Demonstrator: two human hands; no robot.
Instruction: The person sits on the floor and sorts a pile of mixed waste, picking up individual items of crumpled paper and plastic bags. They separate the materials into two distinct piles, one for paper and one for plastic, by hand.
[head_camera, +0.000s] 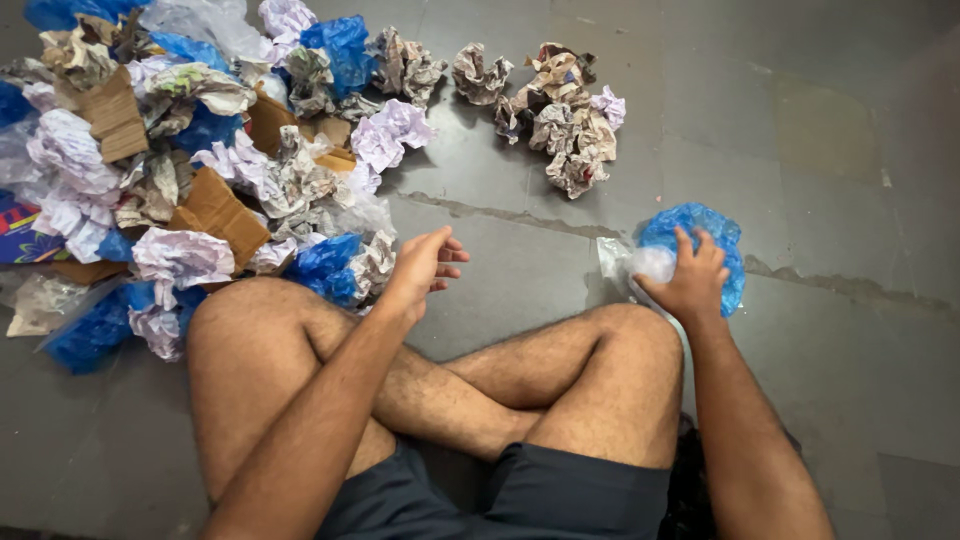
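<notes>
Two heaps of waste lie ahead of you on the grey floor (820, 160). To the left of your left hand (425, 265) spreads the big mixed pile (190, 150) of crumpled paper, torn cardboard pieces and blue plastic bags; its near edge, a blue bag (325, 265), sits just beside your left fingers. That hand hangs open and holds nothing, fingers loosely spread, above your left knee. Ahead and between your hands, well apart from both, lies the smaller cluster of crumpled paper balls (560, 115). Your right hand (690, 280) is closed over a bunched blue plastic bag (700, 235) with a whitish wad at its left side, pressing it against the floor just beyond your right knee. The bundle is roundish, with no clear long axis.
</notes>
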